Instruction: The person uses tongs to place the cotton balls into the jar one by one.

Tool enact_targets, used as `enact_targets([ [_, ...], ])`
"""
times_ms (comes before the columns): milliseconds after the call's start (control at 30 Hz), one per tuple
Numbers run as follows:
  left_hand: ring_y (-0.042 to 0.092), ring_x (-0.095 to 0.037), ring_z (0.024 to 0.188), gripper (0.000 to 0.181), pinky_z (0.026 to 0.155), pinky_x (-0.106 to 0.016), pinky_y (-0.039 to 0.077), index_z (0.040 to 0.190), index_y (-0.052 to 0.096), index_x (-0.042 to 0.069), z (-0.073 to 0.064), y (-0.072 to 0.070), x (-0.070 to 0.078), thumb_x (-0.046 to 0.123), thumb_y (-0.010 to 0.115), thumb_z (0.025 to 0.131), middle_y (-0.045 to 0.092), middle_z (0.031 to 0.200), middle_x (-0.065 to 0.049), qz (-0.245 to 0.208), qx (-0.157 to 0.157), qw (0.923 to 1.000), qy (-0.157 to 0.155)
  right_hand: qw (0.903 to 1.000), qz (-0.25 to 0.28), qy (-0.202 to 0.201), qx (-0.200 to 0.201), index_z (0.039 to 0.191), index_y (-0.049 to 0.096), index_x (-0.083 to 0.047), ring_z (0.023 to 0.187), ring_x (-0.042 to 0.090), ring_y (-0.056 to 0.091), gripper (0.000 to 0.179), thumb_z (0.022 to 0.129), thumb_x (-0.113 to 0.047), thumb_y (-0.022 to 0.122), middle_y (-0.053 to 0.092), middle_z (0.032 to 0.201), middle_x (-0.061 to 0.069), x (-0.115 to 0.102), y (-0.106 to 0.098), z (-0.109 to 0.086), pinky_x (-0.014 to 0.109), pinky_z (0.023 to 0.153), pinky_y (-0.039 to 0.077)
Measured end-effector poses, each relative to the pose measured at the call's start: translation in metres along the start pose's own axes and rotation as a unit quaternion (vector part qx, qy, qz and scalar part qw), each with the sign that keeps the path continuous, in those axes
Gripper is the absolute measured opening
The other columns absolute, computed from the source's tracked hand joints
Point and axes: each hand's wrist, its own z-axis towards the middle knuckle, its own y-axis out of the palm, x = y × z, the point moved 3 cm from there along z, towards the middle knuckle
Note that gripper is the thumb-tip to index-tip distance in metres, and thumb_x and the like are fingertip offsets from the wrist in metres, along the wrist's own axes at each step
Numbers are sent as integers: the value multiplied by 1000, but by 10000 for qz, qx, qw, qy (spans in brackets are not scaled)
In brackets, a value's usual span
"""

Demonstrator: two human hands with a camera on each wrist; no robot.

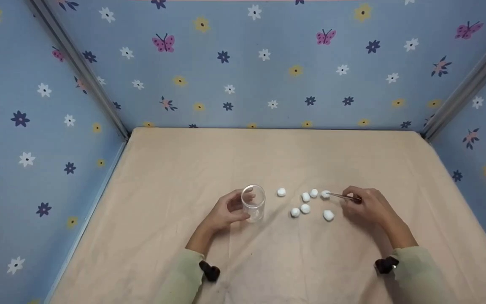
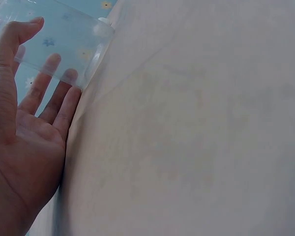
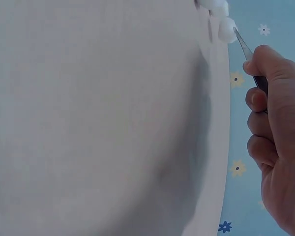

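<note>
You have one clear cylindrical cup (image 1: 256, 213) standing upright on the beige cloth (image 1: 175, 169), its open mouth facing up. Your left hand (image 1: 226, 211) holds it from the side: the thumb lies across the near side and the fingers reach round the far side, lightly bent.

Your right hand (image 1: 369, 204) grips one pair of metal tweezers (image 1: 344, 196), thumb and index finger pinching it while the other fingers curl in. Its tip touches one white cotton ball (image 1: 324, 194); whether the prongs have closed on it, you cannot tell from these views.

Counting that one, you have seven cotton balls, all between your two hands. One sits alone near the cup, two lie close together just left of the ball at the tweezers, two more lie side by side nearer you, and one sits alone near your right hand.

You wear two pale green sleeves (image 1: 182, 274) and two black wrist cameras (image 1: 211, 271). Around the cloth stand three blue floral panels (image 1: 260, 84), with two grey posts (image 1: 87, 76) at the corners.
</note>
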Motion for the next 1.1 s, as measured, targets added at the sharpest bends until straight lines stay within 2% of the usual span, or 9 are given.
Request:
enact_targets([
  [167,59,-58,148,76,119,-23,53,161,49,-12,0,0,-2,-6,83,93,61,156,-39,17,16,10000,71,9999,5,1,101,111,80,-14,70,8,47,16,98,-4,77,70,77,-1,-2,-7,2,27,68,40],
  [367,59,-58,148,78,119,-22,52,163,48,-9,0,1,-2,-7,83,92,62,156,-38,52,31,10000,7,9997,69,-120,197,111,79,-12,68,6,46,17,98,-1,77,68,75,0,-4,-13,6,26,66,39],
  [700,59,-58,147,76,117,-22,54,161,50,-9,2,3,-2,-6,83,93,61,156,-38,-123,22,9999,-42,9986,448,-159,242,109,80,-12,67,2,46,18,97,1,78,68,75,-2,-9,-15,7,23,65,39],
  [867,59,-58,148,77,119,-21,53,161,50,-10,1,2,-2,-7,82,92,61,156,-39,-85,27,10000,1,9973,610,-226,346,108,80,-12,66,2,45,19,96,3,77,65,73,-2,-16,-18,9,22,62,38],
  [1100,62,-54,147,75,120,-24,53,162,50,-8,1,0,-1,-1,84,95,63,155,-37,119,2,9998,127,9962,559,-467,476,108,80,-12,64,0,41,21,95,5,77,62,69,-4,-24,-19,14,23,62,36],
])
